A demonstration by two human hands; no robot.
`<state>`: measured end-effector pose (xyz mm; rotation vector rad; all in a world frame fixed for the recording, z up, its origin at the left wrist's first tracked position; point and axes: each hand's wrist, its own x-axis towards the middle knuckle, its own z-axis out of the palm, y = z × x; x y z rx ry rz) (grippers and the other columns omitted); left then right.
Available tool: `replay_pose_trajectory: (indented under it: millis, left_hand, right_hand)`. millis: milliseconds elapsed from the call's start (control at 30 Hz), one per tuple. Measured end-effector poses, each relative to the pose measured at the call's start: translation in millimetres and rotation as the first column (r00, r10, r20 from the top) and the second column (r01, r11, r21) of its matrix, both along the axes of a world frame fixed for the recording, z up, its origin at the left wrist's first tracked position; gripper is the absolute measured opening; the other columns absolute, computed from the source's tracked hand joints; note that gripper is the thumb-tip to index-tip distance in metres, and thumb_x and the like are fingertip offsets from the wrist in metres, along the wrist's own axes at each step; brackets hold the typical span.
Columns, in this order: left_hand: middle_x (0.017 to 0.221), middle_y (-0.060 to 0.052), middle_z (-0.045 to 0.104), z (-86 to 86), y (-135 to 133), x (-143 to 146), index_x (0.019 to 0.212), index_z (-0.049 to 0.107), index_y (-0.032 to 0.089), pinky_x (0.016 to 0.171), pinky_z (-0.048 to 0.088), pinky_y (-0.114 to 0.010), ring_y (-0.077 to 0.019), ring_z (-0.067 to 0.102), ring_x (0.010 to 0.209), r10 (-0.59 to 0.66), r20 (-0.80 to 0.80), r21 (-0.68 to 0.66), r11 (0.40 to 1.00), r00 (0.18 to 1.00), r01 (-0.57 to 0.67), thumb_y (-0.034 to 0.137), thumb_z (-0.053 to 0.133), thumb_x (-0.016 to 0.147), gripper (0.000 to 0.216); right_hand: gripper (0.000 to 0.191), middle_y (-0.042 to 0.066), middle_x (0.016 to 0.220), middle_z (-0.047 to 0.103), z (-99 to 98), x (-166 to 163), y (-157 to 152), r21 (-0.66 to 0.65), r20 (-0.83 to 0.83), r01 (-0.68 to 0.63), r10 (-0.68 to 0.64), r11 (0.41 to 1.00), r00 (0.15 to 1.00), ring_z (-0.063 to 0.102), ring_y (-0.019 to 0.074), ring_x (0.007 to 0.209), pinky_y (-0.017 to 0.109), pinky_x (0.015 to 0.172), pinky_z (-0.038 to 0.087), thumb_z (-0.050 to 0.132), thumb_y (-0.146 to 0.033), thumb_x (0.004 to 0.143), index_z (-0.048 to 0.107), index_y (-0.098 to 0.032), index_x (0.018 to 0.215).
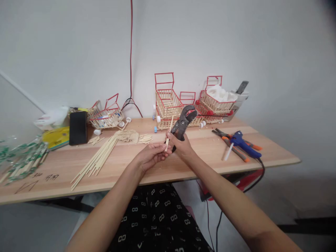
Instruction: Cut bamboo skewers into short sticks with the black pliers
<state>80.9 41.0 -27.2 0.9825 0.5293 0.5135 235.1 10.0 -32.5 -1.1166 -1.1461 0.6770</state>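
My left hand (151, 156) is closed, its thumb and fingers pinching the lower end of thin wooden sticks (172, 123) that stand nearly upright. My right hand (184, 147) is wrapped round the handles of a dark hand cutter (183, 122), whose curved jaws point up and to the right. The right thumb also touches the sticks from the side. Both hands meet above the front middle of the table. To their left lies a fanned bundle of long wooden chopsticks (98, 159), beside short cut pieces (145, 139).
Small stick-built carts with red rims (165, 101) line the wall. A blue glue gun (245, 145) and orange-handled pliers (236, 150) lie right on the wooden table (204, 155). A black phone (78, 127), a yellow packet (55, 137) and wrapped chopsticks (26, 161) are left.
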Motion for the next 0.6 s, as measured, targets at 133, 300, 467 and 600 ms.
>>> replay_pose_trajectory:
  millis: [133, 300, 467, 600]
  left_hand:
    - [0.073, -0.007, 0.07, -1.8, -1.7, 0.3, 0.08, 0.071, 0.009, 0.059, 0.042, -0.019, -0.0082, 0.057, 0.062, 0.019, 0.005, 0.029, 0.999, 1.0, -0.019, 0.031, 0.084, 0.063, 0.031]
    - [0.066, -0.003, 0.066, -2.9, -5.9, 1.6, 0.074, 0.069, 0.01, 0.059, 0.04, -0.019, -0.0065, 0.053, 0.057, 0.06, 0.04, 0.104, 0.993, 0.997, -0.063, 0.035, 0.085, 0.059, 0.033]
    - [0.063, -0.003, 0.064, 4.3, -5.3, -14.2, 0.07, 0.067, 0.012, 0.057, 0.039, -0.022, -0.0081, 0.051, 0.055, 0.251, -0.016, 0.35, 0.908, 0.968, -0.23, 0.037, 0.078, 0.066, 0.028]
    - [0.066, -0.004, 0.067, 20.1, -1.4, -46.9, 0.07, 0.067, 0.014, 0.062, 0.043, -0.024, -0.0113, 0.055, 0.06, 0.457, -0.055, 0.551, 0.755, 0.888, -0.355, 0.038, 0.072, 0.071, 0.025]
  right_hand:
    - [0.035, -0.001, 0.066, 0.054, 0.8, -0.8, -0.3, 0.011, 0.03, 0.024, -0.024, 1.0, 0.999, 0.05, 0.0134, 0.064, 0.025, 0.062, 0.044, 0.064, -0.052, 0.076, 0.057, -0.018, 0.074]
    - [0.038, 0.0, 0.066, 0.055, 1.1, -0.9, -1.5, -0.03, 0.062, 0.038, -0.036, 0.999, 0.997, 0.051, 0.015, 0.065, 0.026, 0.061, 0.044, 0.063, -0.056, 0.076, 0.056, -0.019, 0.072]
    - [0.045, 0.004, 0.071, 0.061, -0.4, 0.3, -3.6, -0.063, 0.15, -0.069, 0.078, 0.996, 0.986, 0.057, 0.0172, 0.069, 0.028, 0.069, 0.047, 0.053, -0.061, 0.082, 0.06, -0.017, 0.075]
    - [0.053, 0.004, 0.069, 0.062, 9.9, 1.4, -14.3, -0.144, 0.249, -0.13, 0.163, 0.981, 0.955, 0.057, 0.0165, 0.065, 0.027, 0.065, 0.046, 0.044, -0.064, 0.086, 0.063, -0.015, 0.083]
